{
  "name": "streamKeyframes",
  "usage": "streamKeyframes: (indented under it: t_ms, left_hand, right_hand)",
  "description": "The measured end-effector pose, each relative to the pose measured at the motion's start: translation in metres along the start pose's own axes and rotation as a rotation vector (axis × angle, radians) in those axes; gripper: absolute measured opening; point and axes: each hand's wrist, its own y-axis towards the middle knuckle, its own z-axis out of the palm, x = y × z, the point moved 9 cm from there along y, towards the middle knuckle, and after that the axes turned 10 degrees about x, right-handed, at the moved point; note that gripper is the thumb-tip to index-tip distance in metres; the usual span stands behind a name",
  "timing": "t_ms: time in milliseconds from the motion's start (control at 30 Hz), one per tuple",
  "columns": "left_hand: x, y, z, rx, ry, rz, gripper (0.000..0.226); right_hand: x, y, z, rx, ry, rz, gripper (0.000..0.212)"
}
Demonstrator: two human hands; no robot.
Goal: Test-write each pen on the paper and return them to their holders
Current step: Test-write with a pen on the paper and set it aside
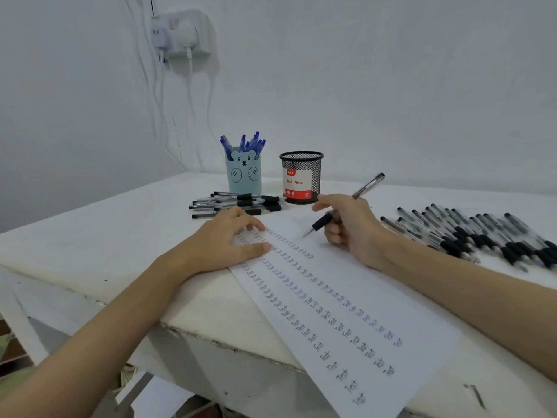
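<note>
Right hand (351,229) grips a black pen (340,211), tip just above the paper (346,297) lying across the worktop's (135,224) near edge; left hand (230,236) presses flat, fingers straight, on the paper's far end.

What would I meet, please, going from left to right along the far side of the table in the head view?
Wall socket → loose black pens → bear holder of blue pens → mesh holder → pen in the right hand → row of black pens.
</note>
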Motion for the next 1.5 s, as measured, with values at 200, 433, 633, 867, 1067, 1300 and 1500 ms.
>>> streamKeyframes:
  t_ms: [200,433,633,867,1067,1300,1500]
  left_hand:
    - [-0.008,0.0,0.006,0.036,-0.063,0.058,0.041]
    - [-0.003,0.001,0.006,0.042,-0.098,0.027,0.051]
    - [-0.004,0.001,0.006,0.028,-0.111,0.037,0.053]
    - [-0.006,-0.001,0.005,0.025,-0.109,0.035,0.051]
    - [-0.004,0.0,0.004,0.006,-0.104,0.037,0.043]
    - [-0.004,0.0,0.004,0.005,-0.094,0.044,0.046]
    - [-0.002,0.001,0.005,0.004,-0.114,0.041,0.044]
  right_hand:
    - [0.006,-0.014,0.027,0.153,-0.243,-0.084,0.036]
    - [0.013,-0.015,0.03,0.095,-0.509,-0.227,0.056]
    - [0.016,-0.016,0.031,0.089,-0.504,-0.287,0.055]
    - [0.013,-0.016,0.032,0.104,-0.559,-0.262,0.045]
    - [0.013,-0.016,0.03,0.089,-0.535,-0.251,0.044]
    - [0.013,-0.015,0.027,0.057,-0.522,-0.242,0.045]
    - [0.015,-0.017,0.029,0.064,-0.554,-0.251,0.042]
